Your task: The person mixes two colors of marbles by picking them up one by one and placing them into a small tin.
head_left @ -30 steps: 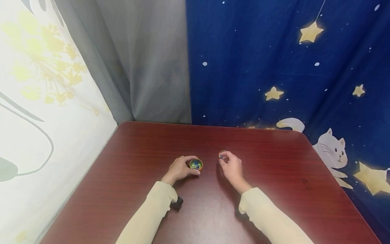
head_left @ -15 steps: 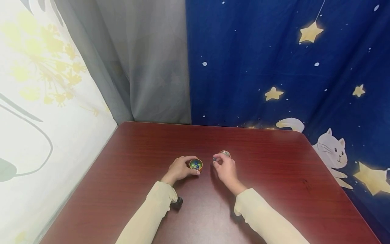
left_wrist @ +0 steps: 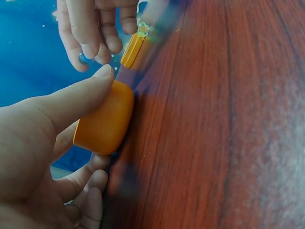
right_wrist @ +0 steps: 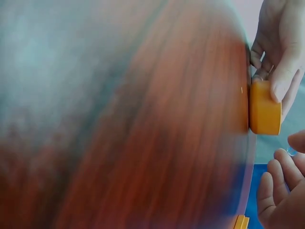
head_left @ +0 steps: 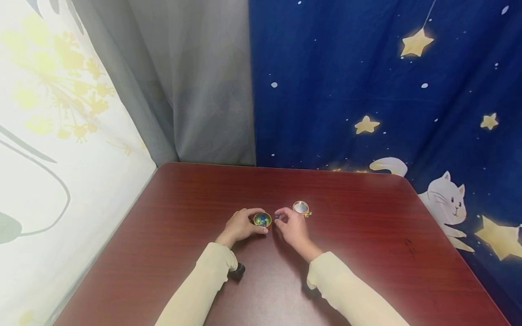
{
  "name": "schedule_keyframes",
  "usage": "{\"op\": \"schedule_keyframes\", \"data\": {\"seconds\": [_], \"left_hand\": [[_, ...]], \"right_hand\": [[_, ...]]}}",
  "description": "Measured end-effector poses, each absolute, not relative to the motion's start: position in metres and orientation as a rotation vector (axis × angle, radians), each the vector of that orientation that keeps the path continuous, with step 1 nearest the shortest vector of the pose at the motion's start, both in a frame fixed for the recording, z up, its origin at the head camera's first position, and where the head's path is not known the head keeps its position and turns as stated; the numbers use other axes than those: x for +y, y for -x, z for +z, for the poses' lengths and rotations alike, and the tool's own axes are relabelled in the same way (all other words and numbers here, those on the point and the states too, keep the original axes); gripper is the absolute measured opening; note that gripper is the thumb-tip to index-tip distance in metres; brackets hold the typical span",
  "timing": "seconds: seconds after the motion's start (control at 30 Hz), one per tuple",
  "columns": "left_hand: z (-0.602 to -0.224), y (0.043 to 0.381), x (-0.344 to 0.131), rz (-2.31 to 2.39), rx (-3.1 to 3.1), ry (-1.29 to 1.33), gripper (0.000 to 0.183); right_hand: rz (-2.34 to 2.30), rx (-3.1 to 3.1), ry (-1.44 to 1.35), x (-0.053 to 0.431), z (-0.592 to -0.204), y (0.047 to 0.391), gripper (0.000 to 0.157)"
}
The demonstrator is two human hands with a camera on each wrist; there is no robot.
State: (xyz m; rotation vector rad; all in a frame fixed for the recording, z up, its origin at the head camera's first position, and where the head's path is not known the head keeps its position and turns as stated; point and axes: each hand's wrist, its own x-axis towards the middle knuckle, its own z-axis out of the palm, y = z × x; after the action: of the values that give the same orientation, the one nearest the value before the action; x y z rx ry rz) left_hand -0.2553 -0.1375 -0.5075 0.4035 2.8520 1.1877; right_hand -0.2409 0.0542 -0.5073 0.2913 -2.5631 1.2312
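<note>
My left hand (head_left: 241, 225) grips a small round orange cup (left_wrist: 108, 121) between thumb and fingers, keeping it upright on the table. Inside the cup (head_left: 262, 220), several blue and green glassy bits show in the head view; their exact kind is too small to tell. Just right of the cup, my right hand (head_left: 294, 227) pinches a small blue glassy bead (left_wrist: 85, 59) between thumb and forefinger, apart from the rim. Behind the right hand lies a shallow, round orange-rimmed dish (head_left: 301, 207), silvery inside, with a clear yellow-green glassy piece (left_wrist: 143, 29) at its edge.
The dark red wooden table (head_left: 183, 271) has rounded far corners. A black object (head_left: 237, 271) is at the left cuff. Grey (head_left: 212, 90) and blue star-patterned curtains (head_left: 326, 90) hang behind the table, with a pale patterned cloth (head_left: 81, 181) at left.
My right hand has moved left from the shallow dish to beside the cup, carrying the blue bead and uncovering the dish. The left hand and cup have stayed in place.
</note>
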Motion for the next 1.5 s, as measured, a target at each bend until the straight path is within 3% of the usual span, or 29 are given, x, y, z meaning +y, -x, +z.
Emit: {"op": "schedule_keyframes", "data": {"seconds": [0.33, 1.5], "left_hand": [[-0.506, 0.256, -0.138, 1.182, 2.845, -0.408, 0.056], [-0.507, 0.258, -0.137, 1.17, 2.86, -0.418, 0.054]], "right_hand": [[1.237, -2.635, -0.41, 0.046, -0.508, 0.239, 0.017], [1.26, -2.648, -0.382, 0.049, -0.511, 0.244, 0.019]]}}
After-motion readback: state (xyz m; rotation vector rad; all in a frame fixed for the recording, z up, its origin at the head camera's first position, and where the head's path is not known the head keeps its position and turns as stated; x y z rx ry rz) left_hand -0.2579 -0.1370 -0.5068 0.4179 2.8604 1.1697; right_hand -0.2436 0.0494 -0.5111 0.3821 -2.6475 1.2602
